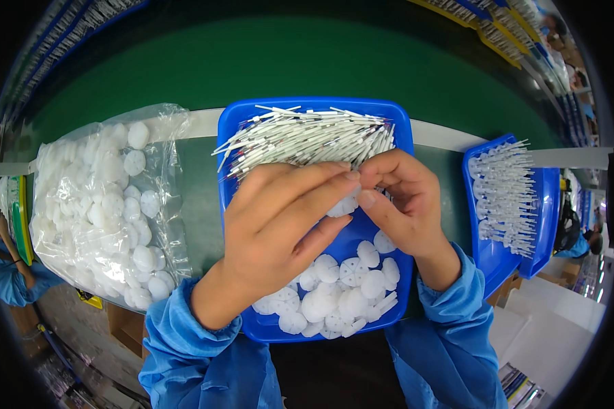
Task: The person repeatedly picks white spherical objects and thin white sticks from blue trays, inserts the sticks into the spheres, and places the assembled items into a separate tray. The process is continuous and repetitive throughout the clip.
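A blue tray [239, 129] lies in front of me with a heap of thin white sticks [307, 135] at its far end and several white ribbed discs [341, 290] at its near end. Both hands hover over the tray's middle, fingertips meeting. My left hand [280, 225] pinches a white disc [342, 204] between thumb and fingers. My right hand [402, 201] is curled against it, fingers closed on something small that the fingers hide. Both forearms are in blue sleeves.
A clear plastic bag [106, 204] full of white discs lies to the left. A second blue tray [542, 204] at the right holds assembled white sticks with discs [505, 198]. A green belt surface [286, 61] runs beyond. Another person in blue sits at far left [7, 279].
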{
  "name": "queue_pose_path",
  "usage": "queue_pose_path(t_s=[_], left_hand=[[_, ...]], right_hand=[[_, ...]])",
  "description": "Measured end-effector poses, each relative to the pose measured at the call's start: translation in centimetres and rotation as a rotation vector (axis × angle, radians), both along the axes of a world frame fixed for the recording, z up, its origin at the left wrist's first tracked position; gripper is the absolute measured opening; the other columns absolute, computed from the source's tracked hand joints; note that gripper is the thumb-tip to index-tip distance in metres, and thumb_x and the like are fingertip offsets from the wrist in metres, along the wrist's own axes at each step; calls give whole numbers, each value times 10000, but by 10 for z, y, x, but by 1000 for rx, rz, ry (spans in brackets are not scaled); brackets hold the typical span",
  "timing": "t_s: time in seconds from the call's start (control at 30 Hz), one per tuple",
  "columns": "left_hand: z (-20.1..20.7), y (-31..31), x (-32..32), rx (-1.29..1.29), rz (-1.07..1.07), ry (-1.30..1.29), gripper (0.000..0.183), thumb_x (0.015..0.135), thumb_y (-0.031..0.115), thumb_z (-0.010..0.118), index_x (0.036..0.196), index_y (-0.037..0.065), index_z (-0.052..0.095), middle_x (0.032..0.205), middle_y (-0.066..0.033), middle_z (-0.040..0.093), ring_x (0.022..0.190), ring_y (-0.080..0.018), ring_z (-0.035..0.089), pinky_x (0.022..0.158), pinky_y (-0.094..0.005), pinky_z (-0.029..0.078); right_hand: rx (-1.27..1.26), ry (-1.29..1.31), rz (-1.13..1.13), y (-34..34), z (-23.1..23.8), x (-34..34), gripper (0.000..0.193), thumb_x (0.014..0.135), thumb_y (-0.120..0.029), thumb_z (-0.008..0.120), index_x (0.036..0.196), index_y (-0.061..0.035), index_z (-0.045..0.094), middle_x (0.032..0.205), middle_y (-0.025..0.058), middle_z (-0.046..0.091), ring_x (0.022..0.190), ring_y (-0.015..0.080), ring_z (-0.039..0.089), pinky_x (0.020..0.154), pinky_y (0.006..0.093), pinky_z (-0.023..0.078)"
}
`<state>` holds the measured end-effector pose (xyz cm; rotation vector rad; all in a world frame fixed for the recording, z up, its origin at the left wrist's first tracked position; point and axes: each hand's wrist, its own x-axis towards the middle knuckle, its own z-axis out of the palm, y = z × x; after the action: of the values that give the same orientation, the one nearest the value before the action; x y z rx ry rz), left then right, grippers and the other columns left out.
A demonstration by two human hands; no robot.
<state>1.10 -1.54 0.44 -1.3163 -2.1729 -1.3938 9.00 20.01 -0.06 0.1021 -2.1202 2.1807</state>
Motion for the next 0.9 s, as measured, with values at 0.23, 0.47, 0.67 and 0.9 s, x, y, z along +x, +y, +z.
queue_pose_path(t_s=[0.23,0.47,0.67,0.9], left_hand=[[-4,2,0,-3,-1,5,592,700,47,930,1270,45,773,1259,-132,776,1033,-306,712,886,-391,555],[-5,-11,-12,168,-31,-167,458,879,176,865,1314,56,791,1255,-136,725,957,-221,679,801,-336,558],[-7,-16,-8,449,0,-563,216,1040,17,680,1220,-49,781,1288,-138,689,928,-153,695,782,-269,578],[-6,-5,-7,498,-20,-811,281,1064,-10,650,1330,-39,737,1272,-113,647,926,-134,685,757,-253,579]], right_hand=[[-71,48,-12,-5,-4,-2,208,1005,-8,758,1190,23,669,1029,67,769,946,119,742,844,279,592],[792,281,51,1,24,11,221,817,-41,832,1021,-104,777,1073,38,758,984,221,763,876,344,586],[1323,517,156,-44,18,7,129,774,-154,739,903,-150,725,1009,4,696,1003,189,664,897,362,557],[737,145,-41,-3,32,-8,162,832,-41,844,952,-59,736,922,53,782,833,218,758,841,375,594]])
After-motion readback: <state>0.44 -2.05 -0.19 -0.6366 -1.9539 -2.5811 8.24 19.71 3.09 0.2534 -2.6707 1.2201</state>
